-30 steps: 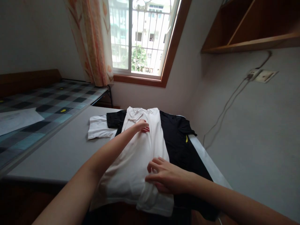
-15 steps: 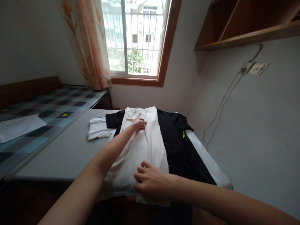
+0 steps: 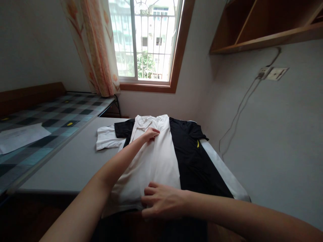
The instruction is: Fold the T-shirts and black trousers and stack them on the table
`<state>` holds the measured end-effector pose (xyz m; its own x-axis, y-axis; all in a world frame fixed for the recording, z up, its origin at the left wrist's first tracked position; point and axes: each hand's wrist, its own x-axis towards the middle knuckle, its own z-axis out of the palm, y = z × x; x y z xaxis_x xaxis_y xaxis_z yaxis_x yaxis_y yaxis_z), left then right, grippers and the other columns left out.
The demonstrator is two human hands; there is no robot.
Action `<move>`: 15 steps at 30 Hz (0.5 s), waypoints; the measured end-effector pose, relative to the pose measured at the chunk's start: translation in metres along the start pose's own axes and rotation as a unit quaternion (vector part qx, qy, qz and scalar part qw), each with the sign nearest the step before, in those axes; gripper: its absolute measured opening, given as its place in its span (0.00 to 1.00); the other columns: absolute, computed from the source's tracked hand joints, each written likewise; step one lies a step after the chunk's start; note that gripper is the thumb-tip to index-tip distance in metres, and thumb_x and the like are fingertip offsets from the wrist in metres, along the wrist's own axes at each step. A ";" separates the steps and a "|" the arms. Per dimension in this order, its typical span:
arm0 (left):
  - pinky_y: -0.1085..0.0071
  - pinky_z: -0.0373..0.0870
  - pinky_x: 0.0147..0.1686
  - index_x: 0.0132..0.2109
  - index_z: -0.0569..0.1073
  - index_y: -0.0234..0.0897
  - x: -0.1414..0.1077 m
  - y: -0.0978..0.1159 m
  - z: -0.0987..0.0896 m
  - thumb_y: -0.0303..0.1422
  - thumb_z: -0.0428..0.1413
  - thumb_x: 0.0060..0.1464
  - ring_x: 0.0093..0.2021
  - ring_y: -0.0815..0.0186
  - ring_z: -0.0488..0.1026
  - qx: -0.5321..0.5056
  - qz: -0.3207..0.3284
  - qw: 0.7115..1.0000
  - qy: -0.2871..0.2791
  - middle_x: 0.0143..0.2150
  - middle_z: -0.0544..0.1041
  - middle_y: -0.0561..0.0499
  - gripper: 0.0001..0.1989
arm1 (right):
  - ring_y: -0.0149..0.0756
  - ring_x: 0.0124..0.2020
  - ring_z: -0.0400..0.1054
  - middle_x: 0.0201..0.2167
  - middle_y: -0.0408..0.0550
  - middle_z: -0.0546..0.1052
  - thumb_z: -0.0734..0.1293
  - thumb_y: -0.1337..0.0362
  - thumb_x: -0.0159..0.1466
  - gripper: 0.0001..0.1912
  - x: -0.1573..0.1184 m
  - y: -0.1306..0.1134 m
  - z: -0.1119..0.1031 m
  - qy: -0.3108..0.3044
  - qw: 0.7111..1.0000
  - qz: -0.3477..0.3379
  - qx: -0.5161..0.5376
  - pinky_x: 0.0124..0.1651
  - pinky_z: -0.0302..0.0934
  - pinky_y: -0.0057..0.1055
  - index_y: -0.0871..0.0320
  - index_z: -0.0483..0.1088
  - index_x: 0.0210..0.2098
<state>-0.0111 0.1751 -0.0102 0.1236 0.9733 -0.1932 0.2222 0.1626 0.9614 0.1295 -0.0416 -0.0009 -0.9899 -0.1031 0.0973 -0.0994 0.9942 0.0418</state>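
Note:
A white shirt [image 3: 141, 171] lies lengthwise with its side folded inward, on top of a black shirt [image 3: 196, 168] with a small yellow mark. Near the collar end, my left hand [image 3: 152, 133] is closed, fingers together, pinching the white cloth along the fold. My right hand [image 3: 163, 201] bends its fingers over the fold at the near hem and grips the cloth; its fingertips are partly hidden. Black and white short sleeves stick out to the left, the white sleeve [image 3: 107, 137] lowest.
The shirts rest on a grey tabletop [image 3: 68, 164]. To the left is a bed [image 3: 83, 106] with a checked cover and a paper sheet [image 3: 22, 136]. A wall with a hanging cable [image 3: 237, 114] stands to the right, below a wooden shelf [image 3: 264, 42].
My right hand has moved slightly left and toward me, drawing the near part of the fold left. My left hand has shifted slightly right, and its fingers are closer together.

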 end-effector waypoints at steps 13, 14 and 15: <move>0.77 0.69 0.26 0.41 0.78 0.28 0.012 -0.011 0.003 0.22 0.65 0.41 0.23 0.73 0.69 -0.026 0.001 0.999 -0.034 0.23 0.71 0.54 0.16 | 0.35 0.34 0.61 0.32 0.44 0.74 0.66 0.62 0.64 0.05 0.002 -0.004 -0.017 -0.041 0.997 0.028 0.051 0.37 0.51 0.32 0.57 0.68 0.37; 0.77 0.70 0.27 0.42 0.77 0.28 0.012 -0.012 0.004 0.23 0.64 0.42 0.24 0.73 0.70 -0.026 0.001 0.999 -0.036 0.24 0.72 0.53 0.16 | 0.35 0.34 0.61 0.32 0.43 0.74 0.66 0.62 0.63 0.05 0.003 -0.004 -0.020 -0.041 0.997 0.034 0.064 0.37 0.51 0.32 0.57 0.68 0.36; 0.77 0.70 0.28 0.42 0.77 0.28 0.013 -0.013 0.006 0.23 0.64 0.43 0.25 0.72 0.71 -0.024 0.002 0.999 -0.037 0.25 0.73 0.52 0.16 | 0.35 0.33 0.61 0.32 0.42 0.74 0.66 0.63 0.63 0.04 0.003 -0.004 -0.022 -0.039 0.996 0.038 0.074 0.37 0.51 0.32 0.56 0.67 0.36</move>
<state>-0.0069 0.1849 -0.0259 0.1958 0.9597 -0.2015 0.1741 0.1681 0.9703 0.1290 -0.0463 0.0209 -0.9994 -0.0296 0.0171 -0.0313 0.9933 -0.1109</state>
